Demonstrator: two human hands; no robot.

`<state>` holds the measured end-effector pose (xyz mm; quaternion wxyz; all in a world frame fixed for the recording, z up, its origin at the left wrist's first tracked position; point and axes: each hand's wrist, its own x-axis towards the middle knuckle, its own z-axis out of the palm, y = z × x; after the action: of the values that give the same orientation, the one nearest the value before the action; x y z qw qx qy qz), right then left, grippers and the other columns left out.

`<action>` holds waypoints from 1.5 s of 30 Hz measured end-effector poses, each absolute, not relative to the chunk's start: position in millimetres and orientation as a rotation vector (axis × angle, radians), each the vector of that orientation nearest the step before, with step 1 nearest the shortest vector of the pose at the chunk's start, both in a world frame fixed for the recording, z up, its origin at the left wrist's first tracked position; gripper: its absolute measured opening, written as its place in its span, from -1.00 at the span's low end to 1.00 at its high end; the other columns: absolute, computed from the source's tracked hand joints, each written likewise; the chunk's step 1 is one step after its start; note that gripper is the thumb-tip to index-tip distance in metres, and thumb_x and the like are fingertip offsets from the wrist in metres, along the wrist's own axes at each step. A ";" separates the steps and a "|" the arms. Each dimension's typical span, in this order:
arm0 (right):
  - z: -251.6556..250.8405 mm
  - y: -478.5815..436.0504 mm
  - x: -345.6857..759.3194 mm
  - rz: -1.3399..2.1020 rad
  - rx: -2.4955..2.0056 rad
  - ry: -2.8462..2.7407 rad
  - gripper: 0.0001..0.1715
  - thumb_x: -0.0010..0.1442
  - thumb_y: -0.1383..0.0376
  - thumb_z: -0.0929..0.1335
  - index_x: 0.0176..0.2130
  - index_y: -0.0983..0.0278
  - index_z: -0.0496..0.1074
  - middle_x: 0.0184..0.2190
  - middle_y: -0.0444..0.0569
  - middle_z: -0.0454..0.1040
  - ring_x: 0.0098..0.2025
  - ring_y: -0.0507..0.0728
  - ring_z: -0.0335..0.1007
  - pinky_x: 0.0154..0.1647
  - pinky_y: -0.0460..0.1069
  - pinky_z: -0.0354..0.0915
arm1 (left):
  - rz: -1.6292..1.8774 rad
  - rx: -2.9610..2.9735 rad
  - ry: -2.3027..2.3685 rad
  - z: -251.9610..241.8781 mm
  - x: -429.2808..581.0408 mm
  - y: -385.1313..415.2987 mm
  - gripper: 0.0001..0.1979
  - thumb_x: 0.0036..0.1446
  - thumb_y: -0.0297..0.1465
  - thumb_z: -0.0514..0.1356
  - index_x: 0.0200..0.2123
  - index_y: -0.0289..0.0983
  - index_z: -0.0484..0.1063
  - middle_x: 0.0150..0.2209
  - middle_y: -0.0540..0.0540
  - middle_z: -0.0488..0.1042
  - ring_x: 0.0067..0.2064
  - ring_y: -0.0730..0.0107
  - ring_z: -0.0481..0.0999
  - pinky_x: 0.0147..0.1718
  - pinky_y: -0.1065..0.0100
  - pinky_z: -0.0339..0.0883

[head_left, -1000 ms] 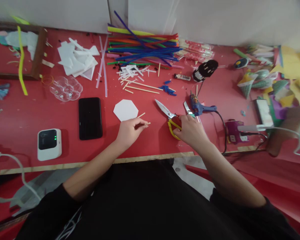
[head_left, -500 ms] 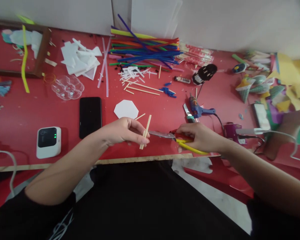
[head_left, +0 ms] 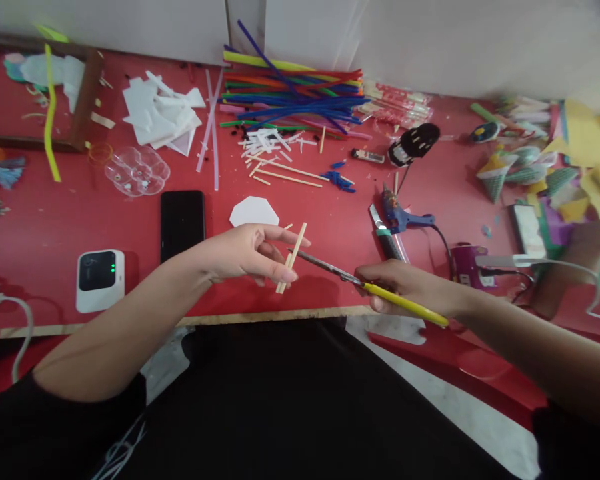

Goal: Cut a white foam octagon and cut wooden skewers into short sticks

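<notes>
Between the thumb and fingers of my left hand [head_left: 253,257] are two thin wooden sticks [head_left: 297,244], one longer than the other, held side by side. My right hand [head_left: 405,283] grips yellow-handled scissors [head_left: 330,267], whose blades point left. The blade tips reach the sticks; whether they touch them I cannot tell. Just beyond my left hand lies a white paper octagon [head_left: 254,212]. A utility knife [head_left: 384,230] and a blue glue gun [head_left: 405,217] lie past my right hand.
On the red table [head_left: 325,200] are a black phone [head_left: 183,223], a white hotspot device [head_left: 100,280], colourful pipe cleaners [head_left: 290,93], white scraps [head_left: 160,110] and cut sticks [head_left: 290,175]. Another person's arm [head_left: 560,267] rests at the right, by a purple power block [head_left: 467,265] with cables.
The scissors have turned in my right hand, so their yellow handle now slants toward my wrist and the blades reach up to the sticks. My left hand keeps its hold, fingers slightly more extended.
</notes>
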<state>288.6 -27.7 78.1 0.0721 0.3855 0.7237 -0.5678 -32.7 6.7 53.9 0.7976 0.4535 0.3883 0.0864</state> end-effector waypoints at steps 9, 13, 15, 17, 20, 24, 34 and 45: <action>75.8 -30.5 292.3 -1.704 1.177 2.184 -0.39 0.29 -0.26 0.24 -0.36 0.21 0.22 -0.48 -0.19 0.17 -0.48 0.02 0.09 -0.49 -0.03 0.03 | 0.232 0.907 0.841 53.2 -33.2 8.6 -0.31 -0.14 -0.38 0.50 0.14 -0.15 0.52 -0.50 -0.01 0.61 -0.44 0.27 0.65 -0.54 0.40 0.42; 72.7 -31.7 289.9 -1.664 1.234 2.167 -0.38 0.27 -0.26 0.25 -0.41 0.20 0.19 -0.51 -0.20 0.16 -0.50 0.01 0.07 -0.50 -0.04 0.01 | 0.250 0.925 0.855 53.0 -32.1 8.9 -0.15 -0.10 -0.43 0.46 0.31 -0.12 0.34 -0.50 0.00 0.61 -0.45 0.25 0.65 -0.53 0.39 0.41; 73.2 -30.6 290.0 -1.656 1.228 2.165 -0.38 0.28 -0.26 0.25 -0.41 0.20 0.19 -0.51 -0.20 0.17 -0.50 0.01 0.07 -0.51 -0.04 0.01 | 0.245 0.950 0.839 53.5 -32.7 9.6 -0.19 -0.07 -0.44 0.44 0.30 -0.11 0.36 -0.50 0.01 0.61 -0.45 0.27 0.65 -0.52 0.41 0.40; 74.3 -28.9 290.9 -1.643 1.197 2.183 -0.39 0.28 -0.25 0.25 -0.40 0.20 0.18 -0.50 -0.20 0.17 -0.50 0.01 0.07 -0.51 -0.04 0.01 | 0.215 0.965 0.826 54.5 -33.7 10.7 -0.22 -0.03 -0.41 0.44 0.29 -0.12 0.36 -0.50 0.02 0.61 -0.44 0.32 0.65 -0.50 0.43 0.40; 75.6 -26.9 292.5 -1.613 1.143 2.222 -0.41 0.28 -0.23 0.25 -0.41 0.20 0.15 -0.50 -0.21 0.14 -0.49 0.01 0.05 -0.50 -0.04 -0.01 | 0.157 0.956 0.821 54.9 -34.6 12.0 -0.22 0.01 -0.39 0.44 0.32 -0.15 0.32 -0.49 0.03 0.61 -0.43 0.38 0.64 -0.46 0.47 0.40; 76.6 -26.4 291.4 -1.605 1.123 2.198 -0.45 0.31 -0.17 0.26 -0.41 0.20 0.14 -0.49 -0.21 0.13 -0.48 0.01 0.04 -0.49 -0.04 -0.02 | 0.129 0.936 0.816 50.6 -32.6 12.2 -0.20 -0.02 -0.41 0.45 0.31 -0.14 0.33 -0.47 0.03 0.61 -0.42 0.38 0.64 -0.46 0.47 0.40; 81.7 -23.2 285.6 -1.608 1.127 2.155 -0.42 0.29 -0.21 0.24 -0.44 0.19 0.13 -0.53 -0.22 0.11 -0.50 0.01 0.02 -0.52 -0.04 -0.03 | 0.138 0.950 0.807 48.0 -27.3 13.8 -0.22 -0.05 -0.43 0.44 0.28 -0.12 0.38 -0.50 0.02 0.61 -0.42 0.29 0.66 -0.54 0.46 0.40; 58.5 -21.4 296.1 -0.961 1.402 2.276 -0.51 0.23 -0.16 0.28 -0.39 0.19 0.25 -0.45 -0.06 0.40 -0.44 0.11 0.28 -0.42 0.00 0.10 | 0.608 1.627 1.032 0.0 -9.9 3.2 -0.51 0.10 -0.49 0.33 0.12 -0.18 0.47 -0.32 -0.05 0.68 -0.25 0.28 0.69 -0.25 0.33 0.52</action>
<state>296.1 -21.4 58.5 0.1501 0.4879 0.7921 -0.3346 -9.9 3.2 0.0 0.5317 0.6822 0.4325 0.2548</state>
